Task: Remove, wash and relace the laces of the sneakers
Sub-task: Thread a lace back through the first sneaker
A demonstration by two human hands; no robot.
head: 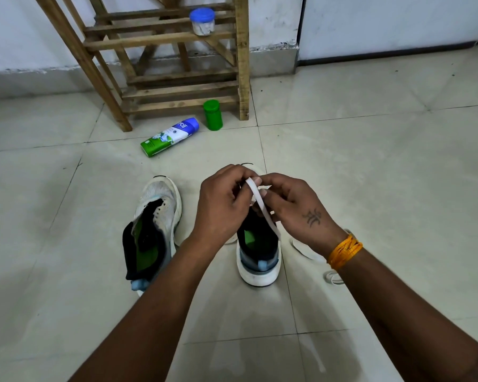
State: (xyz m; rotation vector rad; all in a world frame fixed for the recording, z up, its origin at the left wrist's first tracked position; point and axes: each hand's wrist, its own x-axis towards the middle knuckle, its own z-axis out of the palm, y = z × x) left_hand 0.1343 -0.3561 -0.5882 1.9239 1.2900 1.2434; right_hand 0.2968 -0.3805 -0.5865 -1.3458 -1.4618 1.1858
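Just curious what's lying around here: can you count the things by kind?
Sneakers: 2, left one, right one
Laces: 2, held lace, floor lace
Containers: 3, jar, green bottle, tube
Wooden rack: 1
Total: 8

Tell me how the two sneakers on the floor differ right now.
The left white-and-black mesh sneaker leans on its side, unlaced and untouched, its tongue flopped open. The right white-and-black sneaker stands upright on its sole, mostly hidden under the left hand and right hand, which pinch a flat white lace above it. Both show green insoles and point their toes away from the person.
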